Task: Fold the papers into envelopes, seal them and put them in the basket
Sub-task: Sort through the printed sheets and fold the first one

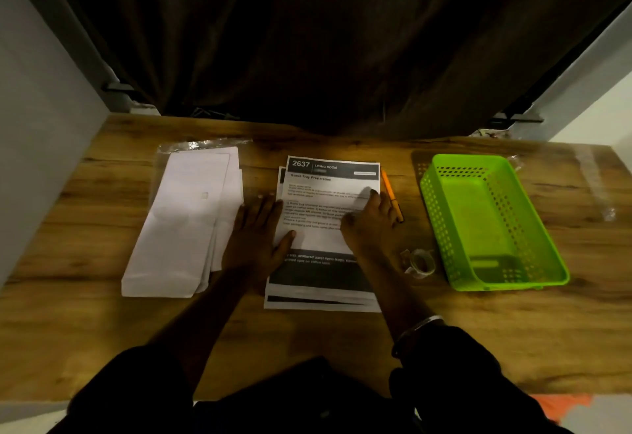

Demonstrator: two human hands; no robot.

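A stack of printed papers (328, 194) with black header bands lies in the middle of the wooden table. My left hand (256, 232) lies flat along the stack's left edge, thumb on the top sheet. My right hand (367, 221) rests on the right side of the top sheet, fingers spread toward its right edge. A pile of white envelopes (184, 221) sits to the left, partly on a clear plastic wrapper. The green plastic basket (533, 228) stands at the right and holds nothing.
An orange pencil (390, 191) lies just right of the papers, beside my right hand. A small roll of clear tape (420, 262) sits between papers and basket. A dark curtain hangs behind the table. Clear plastic lies at the far right.
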